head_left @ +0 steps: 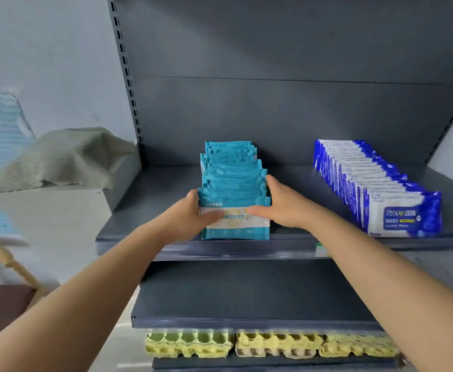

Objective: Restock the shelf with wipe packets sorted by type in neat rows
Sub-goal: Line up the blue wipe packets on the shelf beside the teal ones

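In the head view, a grey shelf (150, 210) is seen carrying two rows of wipe packets standing on edge, each row running from the front lip back toward the rear panel. The teal row (233, 181) is placed near the middle of the shelf, and the blue row (367, 178) is set well apart to its right, its front packet printed with "75%". The teal row is bracketed at its front by both hands. The left hand (193, 213) is pressed against the row's left side, the thumb laid across the front packet's face. The right hand (281, 205) is pressed against the right side, fingers stretched back along the packets' edges and the thumb resting on the front face. Both hands are held part open, flat against the row rather than closed round any single packet. The teal packets further back are seen slightly staggered. A lower shelf (247, 294) is seen beneath, and yellow egg trays (273, 343) are stacked below that. A crumpled cloth (67, 154) lies to the left of the shelving.
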{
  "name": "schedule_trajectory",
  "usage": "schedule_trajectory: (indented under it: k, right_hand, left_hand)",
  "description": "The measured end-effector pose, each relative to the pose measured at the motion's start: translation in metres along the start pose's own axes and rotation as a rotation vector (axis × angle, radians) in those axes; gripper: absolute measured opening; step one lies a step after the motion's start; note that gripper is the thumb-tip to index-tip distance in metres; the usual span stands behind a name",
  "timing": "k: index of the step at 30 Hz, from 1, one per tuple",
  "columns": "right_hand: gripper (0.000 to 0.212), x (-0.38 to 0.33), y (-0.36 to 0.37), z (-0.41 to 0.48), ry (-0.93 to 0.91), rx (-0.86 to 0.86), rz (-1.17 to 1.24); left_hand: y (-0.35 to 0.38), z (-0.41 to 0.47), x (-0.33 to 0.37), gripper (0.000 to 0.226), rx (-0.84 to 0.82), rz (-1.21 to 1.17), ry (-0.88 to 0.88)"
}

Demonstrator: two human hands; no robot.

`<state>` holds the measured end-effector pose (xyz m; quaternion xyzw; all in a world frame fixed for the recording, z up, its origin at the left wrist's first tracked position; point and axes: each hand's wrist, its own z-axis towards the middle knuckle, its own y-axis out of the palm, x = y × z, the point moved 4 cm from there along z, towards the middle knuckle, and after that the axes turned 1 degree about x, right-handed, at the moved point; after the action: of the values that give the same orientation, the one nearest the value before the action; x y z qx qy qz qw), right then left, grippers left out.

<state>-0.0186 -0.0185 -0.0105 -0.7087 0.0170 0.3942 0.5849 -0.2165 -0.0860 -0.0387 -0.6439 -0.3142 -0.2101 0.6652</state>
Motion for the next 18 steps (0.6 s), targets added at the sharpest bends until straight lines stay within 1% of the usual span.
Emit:
schedule_trajectory:
  k: [2,4,5,7,8,10,12,13,14,15,16,18]
  right_hand:
    - [0.08,0.0,-0.007,0.002,0.075,0.058,0.053]
    - [0.08,0.002,-0.007,0.011,0.171,0.021,0.17]
    - [0.077,0.002,-0.006,0.016,0.192,-0.004,0.258]
    - [0.077,0.001,-0.002,0.03,0.208,-0.025,0.413]
    - [0.078,0.0,0.0,0.036,0.2,-0.034,0.456]
    - [0.081,-0.001,0.008,0.047,0.164,-0.075,0.495]
    - [0.088,-0.002,0.011,0.05,0.174,-0.103,0.482]
    - [0.083,0.0,0.011,0.051,0.17,-0.117,0.469]
    - [0.072,-0.001,0.008,0.052,0.153,-0.126,0.462]
    - [0.059,0.001,0.004,0.053,0.142,-0.123,0.449]
    - [0.052,0.004,-0.002,0.055,0.135,-0.103,0.424]
    - [0.055,0.009,-0.016,0.063,0.192,0.002,0.348]
  left_hand:
    - [-0.007,0.006,0.004,0.077,0.073,-0.138,-0.037]
    - [-0.01,0.019,0.005,0.079,0.096,-0.23,-0.1]
    - [-0.012,0.025,0.007,0.08,0.09,-0.284,-0.128]
    - [-0.012,0.036,0.009,0.08,0.077,-0.414,-0.161]
    - [-0.01,0.043,0.007,0.077,0.075,-0.494,-0.174]
    - [-0.003,0.05,0.009,0.056,0.047,-0.614,-0.192]
    - [-0.001,0.05,0.013,0.037,0.034,-0.637,-0.21]
    - [-0.001,0.05,0.012,0.033,0.028,-0.636,-0.22]
    - [-0.004,0.05,0.012,0.031,0.017,-0.634,-0.221]
    - [-0.008,0.052,0.011,0.033,0.017,-0.628,-0.217]
    - [-0.013,0.058,0.009,0.039,0.033,-0.603,-0.208]
    - [-0.023,0.073,0.005,0.049,0.087,-0.542,-0.207]
